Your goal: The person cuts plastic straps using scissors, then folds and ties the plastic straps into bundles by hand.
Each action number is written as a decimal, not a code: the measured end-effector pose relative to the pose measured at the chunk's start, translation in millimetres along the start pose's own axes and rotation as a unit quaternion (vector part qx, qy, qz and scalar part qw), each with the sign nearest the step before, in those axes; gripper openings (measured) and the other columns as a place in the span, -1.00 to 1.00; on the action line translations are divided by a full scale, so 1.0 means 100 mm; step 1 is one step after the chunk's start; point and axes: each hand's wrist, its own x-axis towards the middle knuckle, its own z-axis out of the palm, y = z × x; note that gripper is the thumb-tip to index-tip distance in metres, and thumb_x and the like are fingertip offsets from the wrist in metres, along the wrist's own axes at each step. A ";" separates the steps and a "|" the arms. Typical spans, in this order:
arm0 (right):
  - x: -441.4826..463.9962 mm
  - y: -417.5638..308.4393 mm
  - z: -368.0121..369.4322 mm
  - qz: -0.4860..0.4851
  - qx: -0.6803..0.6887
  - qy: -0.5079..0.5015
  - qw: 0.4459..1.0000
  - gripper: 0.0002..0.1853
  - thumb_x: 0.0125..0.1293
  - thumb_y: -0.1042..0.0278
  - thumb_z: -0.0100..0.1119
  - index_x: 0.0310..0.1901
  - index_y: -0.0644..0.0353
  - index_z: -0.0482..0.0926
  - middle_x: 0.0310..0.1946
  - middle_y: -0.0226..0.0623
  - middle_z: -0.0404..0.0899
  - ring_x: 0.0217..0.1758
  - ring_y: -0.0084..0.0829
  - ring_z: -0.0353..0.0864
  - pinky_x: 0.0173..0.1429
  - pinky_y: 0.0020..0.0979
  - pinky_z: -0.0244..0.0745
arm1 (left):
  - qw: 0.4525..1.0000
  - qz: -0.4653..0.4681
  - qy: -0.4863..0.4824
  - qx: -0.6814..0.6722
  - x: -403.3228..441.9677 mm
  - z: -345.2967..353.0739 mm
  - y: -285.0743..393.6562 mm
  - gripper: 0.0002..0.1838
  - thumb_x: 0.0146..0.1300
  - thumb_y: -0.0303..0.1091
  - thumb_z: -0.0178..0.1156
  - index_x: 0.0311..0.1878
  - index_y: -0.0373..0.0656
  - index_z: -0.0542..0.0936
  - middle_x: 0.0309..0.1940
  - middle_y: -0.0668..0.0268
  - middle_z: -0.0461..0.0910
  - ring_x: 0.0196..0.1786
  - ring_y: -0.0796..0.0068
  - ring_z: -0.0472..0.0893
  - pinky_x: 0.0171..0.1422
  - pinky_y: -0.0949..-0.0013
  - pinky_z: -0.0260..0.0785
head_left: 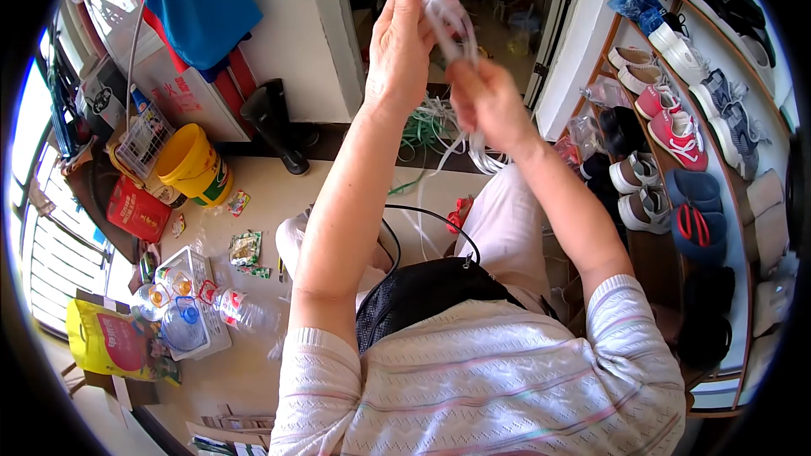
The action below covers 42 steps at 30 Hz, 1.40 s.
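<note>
My left hand is raised in front of me, its fingers curled together around part of a pale white strip. The strip forms loops beside the fingertips. Close on its right, my right hand, smeared by motion, has its fingers closed on the same strip. A length of it hangs down below the hands. Under them lies a tangled heap of white and green strips. Red-handled scissors rest by my leg, beyond a black bag on my lap.
Shoes fill a wooden rack on the right. To the left stand a yellow bucket, a red container, black boots and a white basket with plastic bottles. A yellow bag sits nearer. Ahead is a doorway.
</note>
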 end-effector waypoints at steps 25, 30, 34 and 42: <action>0.68 -0.13 -0.45 -0.273 -0.282 0.270 0.879 -0.78 0.37 0.24 -0.08 -0.28 0.24 0.40 -0.64 -0.35 0.37 -0.65 -0.44 0.36 -0.59 -0.43 0.27 | 0.935 -0.313 -0.140 0.084 -0.39 0.09 -0.50 -0.79 0.26 -0.38 0.08 -0.16 -0.36 0.48 -0.50 0.29 0.55 -0.58 0.58 0.50 -0.59 0.59 0.27; 0.46 -0.09 -0.49 -0.295 -0.477 0.163 0.812 -0.85 0.30 0.32 0.01 -0.34 0.20 0.36 -0.68 -0.07 0.43 -0.59 -0.02 0.46 -0.54 -0.18 0.32 | 0.869 -0.256 -0.230 0.355 -0.35 -0.08 -0.35 -0.74 0.04 -0.42 0.22 -0.19 -0.32 0.53 -0.53 0.35 0.52 -0.55 0.64 0.46 -0.51 0.58 0.29; 0.34 0.11 -0.58 -0.219 -0.507 0.049 0.832 -0.81 0.30 0.31 0.00 -0.38 0.23 0.34 -0.66 0.00 0.44 -0.56 0.04 0.46 -0.51 -0.12 0.30 | 0.791 -0.149 -0.251 0.538 -0.32 -0.09 -0.19 -0.76 -0.10 -0.40 0.28 -0.29 -0.23 0.61 -0.52 0.32 0.55 -0.50 0.50 0.52 -0.36 0.46 0.40; 0.10 0.21 -0.61 0.070 -0.256 -0.082 0.961 -0.50 0.34 -0.09 -0.10 -0.34 0.29 0.50 -0.69 -0.48 0.30 -0.66 -0.61 0.25 -0.58 -0.46 0.17 | 0.682 0.180 -0.227 0.672 -0.32 -0.11 0.01 -0.86 -0.09 -0.22 0.34 -0.42 0.01 0.66 -0.44 0.34 0.44 -0.30 0.36 0.51 -0.24 0.29 0.40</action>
